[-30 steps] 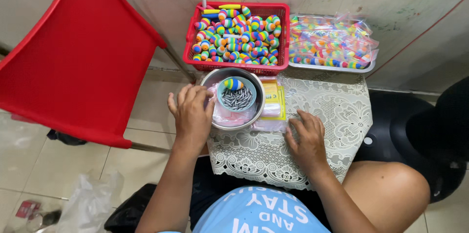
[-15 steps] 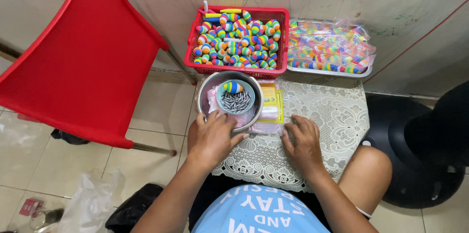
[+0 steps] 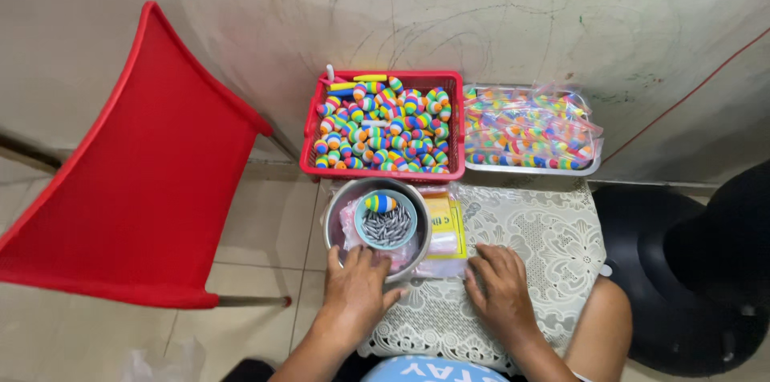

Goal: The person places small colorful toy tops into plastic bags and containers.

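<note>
My left hand (image 3: pixel 357 290) rests at the near rim of a round metal bowl (image 3: pixel 337 222), fingers loosely curled, holding nothing I can make out. Inside the bowl sits a small blue cup (image 3: pixel 387 219) with several grey metal pieces and one rainbow-striped egg-shaped float (image 3: pixel 380 203). My right hand (image 3: pixel 501 287) lies flat on the lace-covered table (image 3: pixel 545 230), fingertips touching the edge of a stack of clear plastic bags with yellow cards (image 3: pixel 445 234) next to the bowl.
A red basket (image 3: pixel 309 137) full of rainbow floats stands behind the bowl. A metal tray (image 3: pixel 597 161) of bagged floats sits to its right by the wall. A red plastic chair (image 3: pixel 136 181) is on the left, a black stool (image 3: pixel 682 270) on the right.
My left hand has drawn back from over the bowl to its near rim. My right hand has stayed by the bags. The view has shifted slightly.
</note>
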